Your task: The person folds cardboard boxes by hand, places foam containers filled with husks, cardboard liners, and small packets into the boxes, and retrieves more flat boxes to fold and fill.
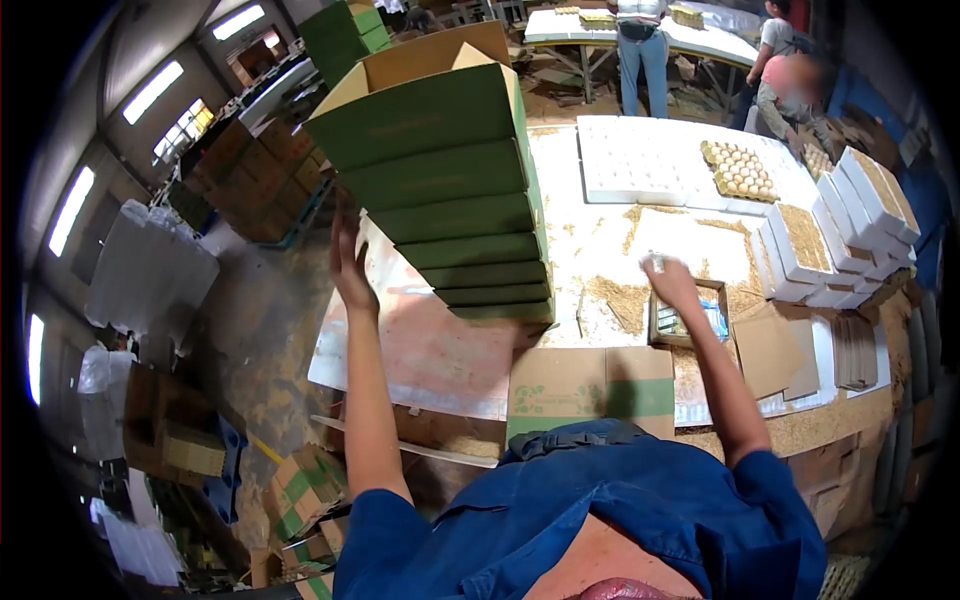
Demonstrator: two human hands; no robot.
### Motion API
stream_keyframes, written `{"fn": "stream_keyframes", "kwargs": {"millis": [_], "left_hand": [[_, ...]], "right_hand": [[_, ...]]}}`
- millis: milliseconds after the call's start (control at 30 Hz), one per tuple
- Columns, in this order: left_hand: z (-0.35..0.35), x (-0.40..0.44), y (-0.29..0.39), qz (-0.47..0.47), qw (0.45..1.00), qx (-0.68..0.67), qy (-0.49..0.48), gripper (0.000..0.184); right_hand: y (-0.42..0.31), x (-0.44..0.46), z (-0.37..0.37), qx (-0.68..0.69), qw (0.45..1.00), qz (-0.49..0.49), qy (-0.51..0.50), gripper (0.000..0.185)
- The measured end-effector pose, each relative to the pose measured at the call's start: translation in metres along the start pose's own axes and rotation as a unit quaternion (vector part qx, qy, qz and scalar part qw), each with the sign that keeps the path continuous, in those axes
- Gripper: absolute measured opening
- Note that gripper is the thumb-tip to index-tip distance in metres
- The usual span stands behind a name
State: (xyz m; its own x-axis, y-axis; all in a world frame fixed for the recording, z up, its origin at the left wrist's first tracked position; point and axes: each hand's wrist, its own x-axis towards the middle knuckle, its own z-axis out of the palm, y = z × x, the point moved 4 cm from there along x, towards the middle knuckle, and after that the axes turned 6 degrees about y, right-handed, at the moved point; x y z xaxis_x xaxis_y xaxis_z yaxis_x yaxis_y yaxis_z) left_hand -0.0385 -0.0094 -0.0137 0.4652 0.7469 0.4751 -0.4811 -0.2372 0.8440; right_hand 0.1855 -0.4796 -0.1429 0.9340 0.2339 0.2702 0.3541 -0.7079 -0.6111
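A tall stack of green boxes (460,190) stands on the table, its top box open with the brown flaps up. My left hand (352,265) is raised at the left side of the stack, fingers spread and nothing in them; whether it touches the boxes I cannot tell. My right hand (677,284) is closed on a small whitish item (654,262) above a shallow open box (722,300) that holds blue and white packets. Just in front of my body lies a flat cardboard box (590,385) with a green band.
White foam trays (630,160) and a tray of eggs (740,171) are at the back of the table (560,230). White foam blocks (790,245) are piled at the right. Brown cardboard sheets (768,356) lie nearer. People stand or bend beyond.
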Motion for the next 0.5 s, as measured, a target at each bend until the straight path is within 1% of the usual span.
{"fn": "stream_keyframes", "kwargs": {"millis": [33,67,100,133,167,200,233,300,333,367,400,433,500], "left_hand": [[-0.022,-0.024,-0.026,-0.025,0.997,0.019,0.064,0.052],[-0.051,-0.050,-0.073,-0.037,0.991,0.115,0.056,0.044],[-0.092,-0.089,-0.168,0.009,0.973,0.230,0.000,0.040],[-0.073,-0.147,-0.174,-0.083,0.993,0.049,-0.071,0.036],[-0.063,-0.197,-0.194,-0.155,0.956,0.194,-0.158,0.043],[-0.053,-0.249,-0.213,-0.188,0.866,0.366,-0.284,0.052],[-0.043,-0.303,-0.230,-0.185,0.750,0.482,-0.413,0.062],[-0.017,-0.354,-0.216,-0.238,0.811,0.359,-0.396,0.058],[-0.008,-0.368,-0.216,-0.241,0.808,0.357,-0.401,0.058],[-0.007,-0.375,-0.216,-0.212,0.789,0.460,-0.348,0.055],[-0.008,-0.376,-0.214,-0.177,0.757,0.558,-0.289,0.053],[-0.008,-0.376,-0.211,-0.177,0.757,0.558,-0.290,0.053],[-0.013,-0.364,-0.204,-0.198,0.779,0.532,-0.265,0.048]], "right_hand": [[0.043,-0.046,0.010,-0.069,0.988,0.081,-0.112,0.060],[0.106,-0.089,0.035,-0.104,0.978,0.133,-0.123,0.052],[0.143,-0.140,0.042,-0.038,0.991,0.106,-0.069,0.051],[0.187,-0.193,0.055,-0.130,0.974,0.173,-0.065,0.052],[0.204,-0.236,0.061,-0.120,0.970,0.200,-0.067,0.049],[0.212,-0.265,0.062,-0.109,0.965,0.228,-0.068,0.047],[0.213,-0.278,0.061,-0.110,0.963,0.236,-0.072,0.047],[0.199,-0.293,0.066,-0.100,0.981,0.143,-0.083,0.043],[0.191,-0.291,0.068,-0.103,0.980,0.149,-0.084,0.043],[0.184,-0.282,0.072,-0.117,0.966,0.214,-0.090,0.035],[0.185,-0.277,0.075,-0.130,0.948,0.276,-0.094,0.027],[0.193,-0.276,0.079,-0.130,0.947,0.277,-0.094,0.027],[0.209,-0.273,0.083,-0.089,0.946,0.304,-0.073,0.028]]}}
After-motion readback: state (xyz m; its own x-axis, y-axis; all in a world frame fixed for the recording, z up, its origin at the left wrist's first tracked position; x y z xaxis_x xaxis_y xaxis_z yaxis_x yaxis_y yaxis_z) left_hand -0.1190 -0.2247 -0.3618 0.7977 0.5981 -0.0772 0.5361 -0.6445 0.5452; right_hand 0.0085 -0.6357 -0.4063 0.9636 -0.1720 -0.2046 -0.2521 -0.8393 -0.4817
